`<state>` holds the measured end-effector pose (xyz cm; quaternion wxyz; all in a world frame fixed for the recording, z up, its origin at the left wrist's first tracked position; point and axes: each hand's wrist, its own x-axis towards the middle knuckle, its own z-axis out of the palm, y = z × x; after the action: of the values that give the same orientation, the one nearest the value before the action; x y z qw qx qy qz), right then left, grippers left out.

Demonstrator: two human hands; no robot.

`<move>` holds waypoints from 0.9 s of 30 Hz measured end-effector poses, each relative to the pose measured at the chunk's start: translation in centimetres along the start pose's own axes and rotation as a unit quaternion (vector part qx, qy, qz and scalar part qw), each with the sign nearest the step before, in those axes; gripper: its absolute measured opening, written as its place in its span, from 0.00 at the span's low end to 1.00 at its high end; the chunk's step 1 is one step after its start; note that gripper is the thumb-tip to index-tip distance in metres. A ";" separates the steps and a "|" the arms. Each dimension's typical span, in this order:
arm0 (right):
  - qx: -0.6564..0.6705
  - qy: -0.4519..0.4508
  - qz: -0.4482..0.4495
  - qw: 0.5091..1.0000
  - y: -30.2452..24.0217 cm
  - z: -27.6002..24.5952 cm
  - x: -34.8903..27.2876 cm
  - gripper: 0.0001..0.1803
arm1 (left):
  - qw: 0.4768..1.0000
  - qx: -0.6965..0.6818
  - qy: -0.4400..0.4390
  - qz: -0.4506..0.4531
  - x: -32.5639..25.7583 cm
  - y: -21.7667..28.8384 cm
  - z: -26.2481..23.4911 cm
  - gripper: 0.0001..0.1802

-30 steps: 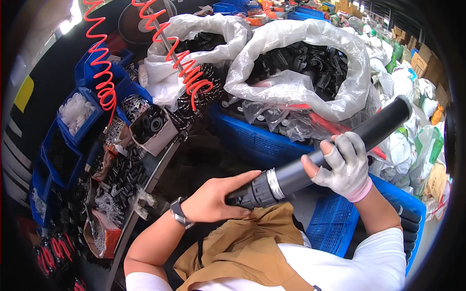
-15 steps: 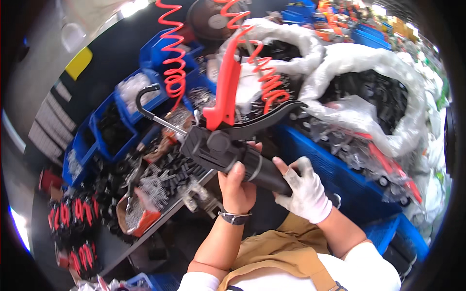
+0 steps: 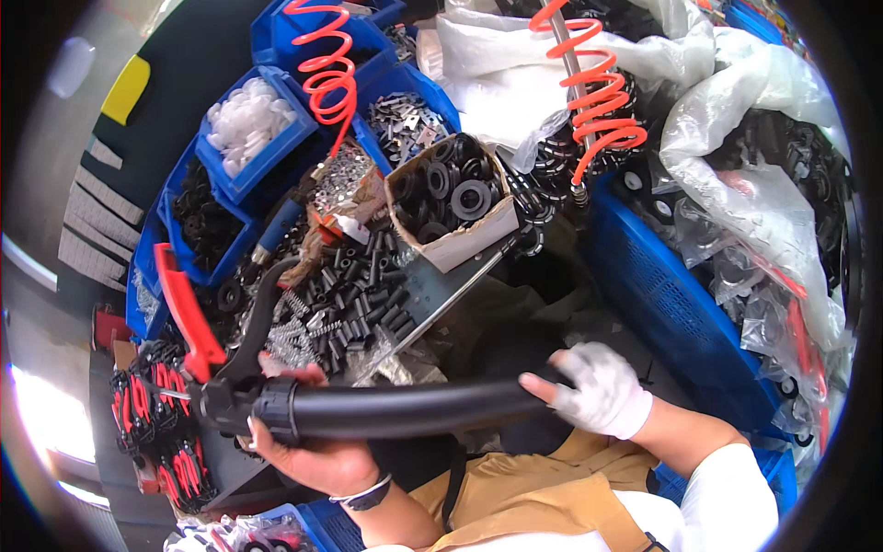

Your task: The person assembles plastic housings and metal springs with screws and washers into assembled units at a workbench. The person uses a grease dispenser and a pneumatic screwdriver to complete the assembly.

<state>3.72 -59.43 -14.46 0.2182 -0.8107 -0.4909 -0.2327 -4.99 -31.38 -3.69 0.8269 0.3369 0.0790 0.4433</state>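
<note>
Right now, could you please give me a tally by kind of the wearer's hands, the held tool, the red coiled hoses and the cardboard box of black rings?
Left hand and right hand: 2
Black tool with a red handle: 1
Red coiled hoses: 2
Cardboard box of black rings: 1
Total: 6

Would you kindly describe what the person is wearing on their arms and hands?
The left hand is gloveless, with a dark watch-like band at the wrist. The right hand wears a grey-smudged white glove leaving fingertips bare. The right sleeve is short and white.
</note>
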 end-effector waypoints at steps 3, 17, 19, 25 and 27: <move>0.565 -0.419 0.066 0.707 1.9 1.4 2.2 0.52 | 0.981 -0.061 -0.178 -0.040 2.3 -0.1 -1.7 0.37; -0.023 -0.356 0.453 0.817 21.5 45.2 -4.5 0.24 | 0.985 0.010 -0.168 -0.043 3.5 -0.4 -0.5 0.41; 0.086 -0.251 0.482 0.835 19.9 41.0 -2.1 0.25 | 0.991 0.006 -0.136 -0.006 3.7 1.3 -1.6 0.41; 0.343 -0.146 0.455 0.808 17.4 25.7 -1.5 0.31 | 0.991 -0.033 -0.122 0.050 5.4 6.5 -4.6 0.38; 0.579 -0.123 0.524 0.613 12.9 19.6 -1.1 0.33 | 0.990 -0.027 -0.133 0.049 6.2 7.7 -5.8 0.34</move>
<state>18.03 -54.25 -32.30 0.6649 -0.6557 -0.0378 0.3555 -9.03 -20.76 -2.20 0.8162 0.3735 -0.0602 0.4367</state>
